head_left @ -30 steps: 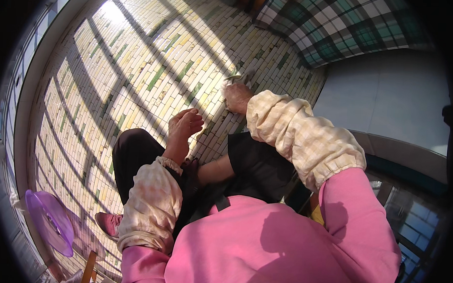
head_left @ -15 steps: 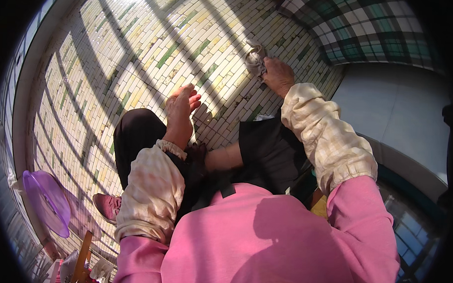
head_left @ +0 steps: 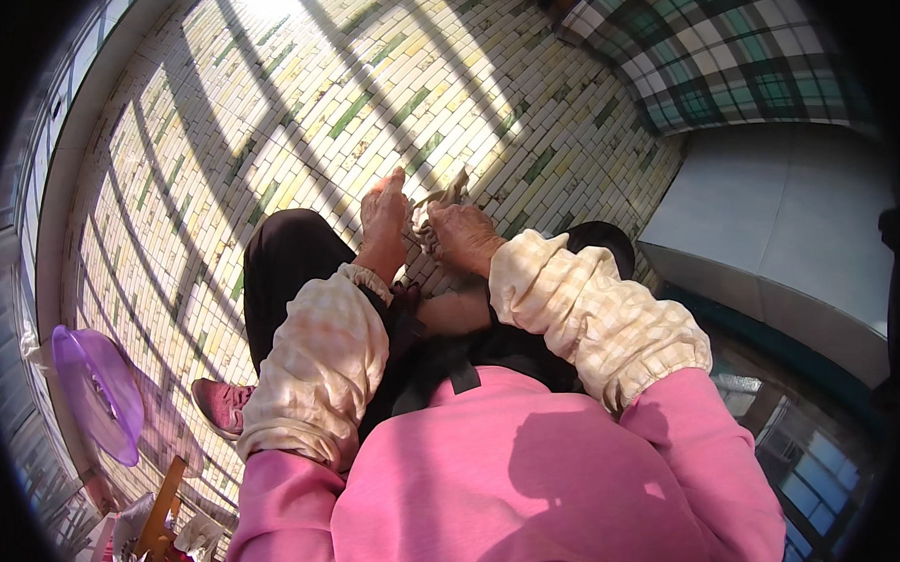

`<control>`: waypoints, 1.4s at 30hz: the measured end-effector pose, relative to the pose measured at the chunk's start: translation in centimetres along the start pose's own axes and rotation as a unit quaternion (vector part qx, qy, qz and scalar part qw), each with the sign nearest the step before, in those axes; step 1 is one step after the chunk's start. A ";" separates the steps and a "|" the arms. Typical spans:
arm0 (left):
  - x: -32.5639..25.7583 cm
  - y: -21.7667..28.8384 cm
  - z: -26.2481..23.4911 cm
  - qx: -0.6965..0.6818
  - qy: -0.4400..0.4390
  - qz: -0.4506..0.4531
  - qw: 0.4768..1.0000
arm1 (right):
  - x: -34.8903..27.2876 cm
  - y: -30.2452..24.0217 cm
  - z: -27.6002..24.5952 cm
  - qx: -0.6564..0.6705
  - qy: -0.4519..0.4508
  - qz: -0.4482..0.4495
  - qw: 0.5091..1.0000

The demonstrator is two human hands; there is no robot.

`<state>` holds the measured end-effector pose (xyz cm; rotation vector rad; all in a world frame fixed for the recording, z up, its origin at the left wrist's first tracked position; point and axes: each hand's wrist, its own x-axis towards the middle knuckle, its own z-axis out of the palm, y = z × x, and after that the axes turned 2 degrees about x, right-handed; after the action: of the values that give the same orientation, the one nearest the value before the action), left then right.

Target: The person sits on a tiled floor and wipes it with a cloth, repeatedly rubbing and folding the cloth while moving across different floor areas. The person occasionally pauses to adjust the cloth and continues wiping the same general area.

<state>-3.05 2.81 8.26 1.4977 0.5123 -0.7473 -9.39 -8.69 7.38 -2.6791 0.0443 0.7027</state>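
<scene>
A crumpled grey-beige cloth (head_left: pixel 455 190) is gripped in my right hand (head_left: pixel 463 238), with its loose end sticking up past the fingers. Beside it on the left, my left hand (head_left: pixel 381 221) has its fingers stretched out, and the cloth lies close to its thumb side. Whether the left hand touches the cloth, I cannot tell. Both hands are above the tiled floor (head_left: pixel 325 168) in front of my knees. Pale checked sleeve covers (head_left: pixel 318 366) reach from wrist to elbow over my pink sleeves.
A purple plastic basin (head_left: pixel 99 393) stands at the left by the wall. Below it are a wooden stick (head_left: pixel 161 509) and assorted items. To the right are a light grey box-like surface (head_left: pixel 769 218) and a green-and-white plaid cloth (head_left: pixel 716 57). Striped sunlight crosses the floor.
My right hand has drawn back and leftward with the cloth, and is now right beside my left hand. The left hand has shifted slightly to the right in the view.
</scene>
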 end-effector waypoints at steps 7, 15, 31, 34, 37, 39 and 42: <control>-0.3 1.0 0.3 -0.088 0.116 0.069 0.987 | 1.5 -1.4 0.1 -0.007 0.093 -0.131 0.987; 0.3 1.7 0.1 -0.120 0.075 0.062 0.988 | 11.1 11.1 -11.2 0.015 0.217 0.242 0.946; 1.3 0.1 -1.2 -0.109 -0.019 0.073 0.991 | 12.5 -1.7 -0.1 0.035 0.284 -0.185 0.940; 0.6 0.2 -0.6 -0.001 0.008 0.053 0.999 | 14.0 3.6 -3.3 -0.046 0.428 -0.036 0.902; 0.3 0.6 -0.2 0.062 -0.016 0.036 0.997 | 12.9 11.9 -7.4 -0.072 0.347 0.148 0.923; 0.2 0.9 -0.3 0.064 -0.033 0.038 0.997 | 10.1 17.5 -10.0 -0.031 0.294 0.245 0.923; 0.1 1.3 -0.4 0.069 -0.053 0.033 0.996 | 4.7 24.2 -12.9 -0.034 0.207 0.328 0.921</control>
<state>-1.95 3.07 9.09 1.5855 0.3359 -0.8185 -2.16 -35.53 7.27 -2.8216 1.0820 0.2856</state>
